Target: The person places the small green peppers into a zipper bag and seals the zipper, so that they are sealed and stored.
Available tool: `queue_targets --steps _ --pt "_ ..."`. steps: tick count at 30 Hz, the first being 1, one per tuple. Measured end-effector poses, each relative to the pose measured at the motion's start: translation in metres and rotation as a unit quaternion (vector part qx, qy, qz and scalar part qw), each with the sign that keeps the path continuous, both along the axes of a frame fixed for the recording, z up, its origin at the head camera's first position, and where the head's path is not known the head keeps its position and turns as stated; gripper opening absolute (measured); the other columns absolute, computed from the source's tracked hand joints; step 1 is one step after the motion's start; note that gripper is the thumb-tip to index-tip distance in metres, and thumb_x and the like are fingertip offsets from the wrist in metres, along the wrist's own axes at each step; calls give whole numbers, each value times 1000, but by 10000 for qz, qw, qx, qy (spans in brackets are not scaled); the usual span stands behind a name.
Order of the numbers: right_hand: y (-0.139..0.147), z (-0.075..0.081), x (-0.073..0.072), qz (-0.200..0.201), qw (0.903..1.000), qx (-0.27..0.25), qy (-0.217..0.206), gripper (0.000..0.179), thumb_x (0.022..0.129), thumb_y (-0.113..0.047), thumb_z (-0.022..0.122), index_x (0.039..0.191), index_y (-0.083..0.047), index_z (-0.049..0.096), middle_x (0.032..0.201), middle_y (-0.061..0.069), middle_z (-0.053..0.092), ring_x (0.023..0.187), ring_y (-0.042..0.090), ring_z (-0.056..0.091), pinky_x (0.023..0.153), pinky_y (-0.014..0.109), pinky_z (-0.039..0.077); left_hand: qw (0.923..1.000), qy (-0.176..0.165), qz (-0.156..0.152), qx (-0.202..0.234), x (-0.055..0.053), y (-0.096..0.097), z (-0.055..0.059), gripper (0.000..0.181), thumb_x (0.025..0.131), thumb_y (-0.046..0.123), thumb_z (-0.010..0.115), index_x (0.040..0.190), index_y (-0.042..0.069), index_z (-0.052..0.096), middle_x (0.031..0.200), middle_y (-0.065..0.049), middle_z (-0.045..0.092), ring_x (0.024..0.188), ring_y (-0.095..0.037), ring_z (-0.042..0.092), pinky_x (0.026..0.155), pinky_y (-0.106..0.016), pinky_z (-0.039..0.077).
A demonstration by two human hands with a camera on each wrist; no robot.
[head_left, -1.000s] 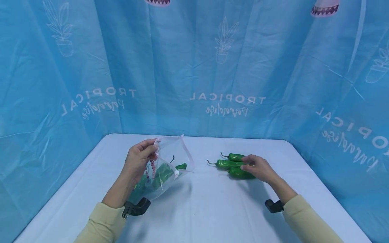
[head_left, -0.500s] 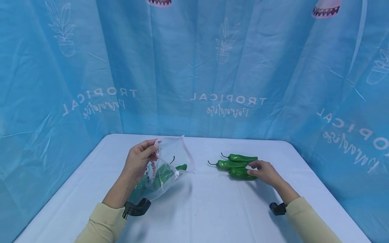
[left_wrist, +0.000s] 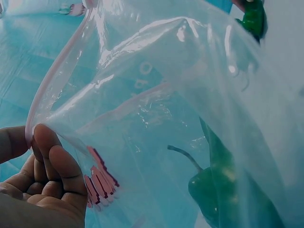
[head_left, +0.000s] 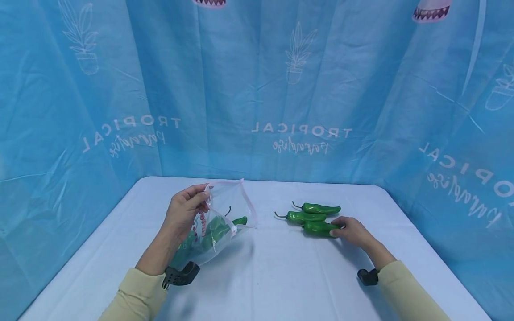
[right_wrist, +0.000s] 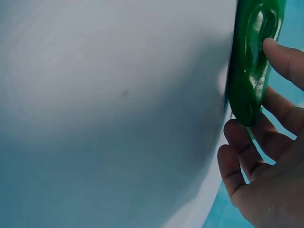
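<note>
My left hand [head_left: 185, 211] pinches the rim of a clear zip bag [left_wrist: 128, 71] between thumb and fingers, holding its mouth wide. Inside the bag lie green peppers [head_left: 214, 229], seen through the plastic; one dark stem [left_wrist: 185, 156] shows in the left wrist view. On the right, three glossy green peppers rest on the white table: a far one [head_left: 321, 208], a middle one [head_left: 301, 217] and a near one [head_left: 317, 229]. My right hand [head_left: 353, 232] grips the blunt tip of the near pepper, thumb on its near side and fingers on the far side.
A white table [head_left: 273, 276] spreads under both hands, its far edge close to a blue printed curtain [head_left: 249, 89]. The curtain also stands along both sides. Black straps with cameras [head_left: 182, 274] sit on the wrists.
My right hand has moved from over the peppers, to the right and toward me, and now grips the near pepper's tip. The left hand and bag have stayed in place.
</note>
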State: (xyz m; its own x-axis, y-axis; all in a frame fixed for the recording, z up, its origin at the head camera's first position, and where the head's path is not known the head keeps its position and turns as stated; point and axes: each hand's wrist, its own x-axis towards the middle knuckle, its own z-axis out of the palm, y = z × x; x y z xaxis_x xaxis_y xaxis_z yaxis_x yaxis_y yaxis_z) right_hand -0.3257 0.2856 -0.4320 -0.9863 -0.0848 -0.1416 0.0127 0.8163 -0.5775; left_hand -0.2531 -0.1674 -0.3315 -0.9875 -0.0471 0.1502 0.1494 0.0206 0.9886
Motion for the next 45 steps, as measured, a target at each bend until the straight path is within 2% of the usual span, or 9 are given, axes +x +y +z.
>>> queue_targets --steps 13,25,35,45 --pt "1 -7 -1 -203 9996 103 -140 42 84 -21 69 120 -3 60 118 18 60 104 28 57 85 47 47 10000 -52 22 -47 -1 1 0 40 95 25 56 125 -1 55 78 10 60 70 -6 54 68 -15 49" --pt "3 -6 6 -193 9997 -128 -110 35 85 -20 68 116 -5 62 112 12 60 90 20 53 72 32 44 10000 -27 7 -38 -1 1 0 39 95 24 56 125 -1 55 77 10 59 70 -6 53 68 -16 49" --pt "2 3 10 143 9984 -505 186 36 84 -21 69 116 -5 61 113 12 58 89 20 51 70 29 43 10000 69 -46 29 0 0 0 37 95 22 56 122 -3 55 77 11 59 68 -6 52 66 -18 49" --pt "-13 20 16 184 9972 -706 174 44 83 -25 71 121 -6 59 112 13 55 91 22 50 68 29 43 9999 65 -83 72 0 1 1 39 95 22 56 123 -3 55 77 10 61 69 -6 53 67 -18 49"
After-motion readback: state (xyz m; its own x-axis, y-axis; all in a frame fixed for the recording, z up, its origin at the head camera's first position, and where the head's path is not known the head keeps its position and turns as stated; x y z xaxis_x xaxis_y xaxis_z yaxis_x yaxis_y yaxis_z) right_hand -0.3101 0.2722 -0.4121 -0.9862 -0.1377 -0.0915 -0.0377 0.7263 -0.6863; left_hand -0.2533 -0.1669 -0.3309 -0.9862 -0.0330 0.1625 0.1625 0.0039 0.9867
